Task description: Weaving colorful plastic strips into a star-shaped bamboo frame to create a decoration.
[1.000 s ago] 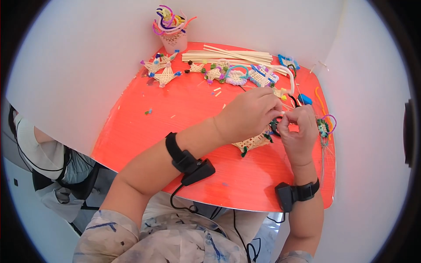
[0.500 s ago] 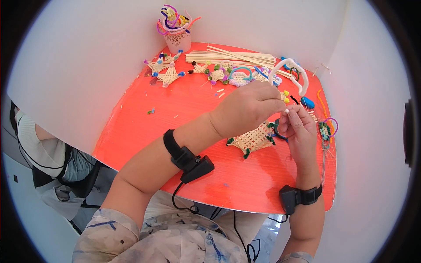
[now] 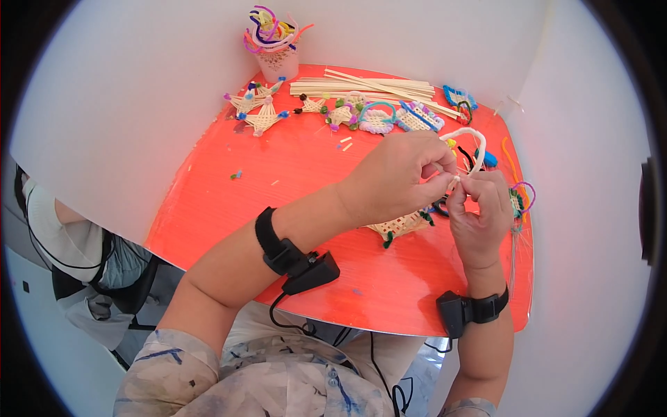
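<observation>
A white pipe cleaner (image 3: 481, 144) arches up between my hands. My left hand (image 3: 403, 170) pinches one end of it, and my right hand (image 3: 481, 208) grips it close by, so both sets of fingertips almost meet over a small white twist. Below them on the red table lies a woven bamboo-strip piece (image 3: 403, 228) with dark green fuzzy tips; my left hand hides part of it. A black ring-shaped thing, possibly scissors handles (image 3: 440, 206), shows partly between the hands.
A pink cup (image 3: 279, 64) of colourful pipe cleaners stands at the back left. Flat bamboo strips (image 3: 361, 88) lie along the far edge, with woven stars (image 3: 264, 119) and woven pieces (image 3: 419, 117) in front. A small woven piece with a purple loop (image 3: 517, 200) lies at the right edge.
The white pipe cleaner's arch has dropped lower and tilted to the right. My right fingers have curled in, and my left hand has turned slightly, now covering more of the woven piece.
</observation>
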`<state>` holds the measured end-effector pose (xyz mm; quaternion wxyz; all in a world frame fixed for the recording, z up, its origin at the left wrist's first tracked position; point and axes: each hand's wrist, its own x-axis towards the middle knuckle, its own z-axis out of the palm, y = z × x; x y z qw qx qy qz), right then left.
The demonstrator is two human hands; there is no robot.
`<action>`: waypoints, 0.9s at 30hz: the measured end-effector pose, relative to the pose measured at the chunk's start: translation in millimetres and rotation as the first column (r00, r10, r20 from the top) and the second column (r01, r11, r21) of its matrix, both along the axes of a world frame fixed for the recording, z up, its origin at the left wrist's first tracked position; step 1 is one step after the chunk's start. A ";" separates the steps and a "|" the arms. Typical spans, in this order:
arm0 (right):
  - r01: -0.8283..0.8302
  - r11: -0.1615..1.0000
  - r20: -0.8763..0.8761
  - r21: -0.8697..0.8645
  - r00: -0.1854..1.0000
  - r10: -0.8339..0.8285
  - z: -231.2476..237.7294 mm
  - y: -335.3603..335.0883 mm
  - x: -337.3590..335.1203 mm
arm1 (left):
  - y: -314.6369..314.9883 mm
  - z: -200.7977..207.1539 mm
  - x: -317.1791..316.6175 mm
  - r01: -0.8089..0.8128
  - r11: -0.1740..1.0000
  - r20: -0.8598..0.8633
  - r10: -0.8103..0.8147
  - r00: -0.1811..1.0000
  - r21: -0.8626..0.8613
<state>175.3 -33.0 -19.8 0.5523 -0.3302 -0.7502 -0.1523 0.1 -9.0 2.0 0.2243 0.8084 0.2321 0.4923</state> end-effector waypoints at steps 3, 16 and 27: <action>0.031 0.984 0.140 0.173 0.989 -0.056 5.3 -4.2 2.1 | -0.5 2.4 0.1 -0.043 0.994 -0.009 0.044 0.999 0.100; -0.322 0.925 -0.311 -0.203 0.917 0.251 3.4 -11.5 -1.5 | -1.0 4.5 -2.1 0.074 0.992 0.130 -0.061 0.990 -0.102; -0.522 0.843 -0.553 -0.130 0.744 0.375 1.3 -5.2 4.0 | 3.8 -4.2 3.7 0.090 0.986 0.215 -0.058 0.975 -0.142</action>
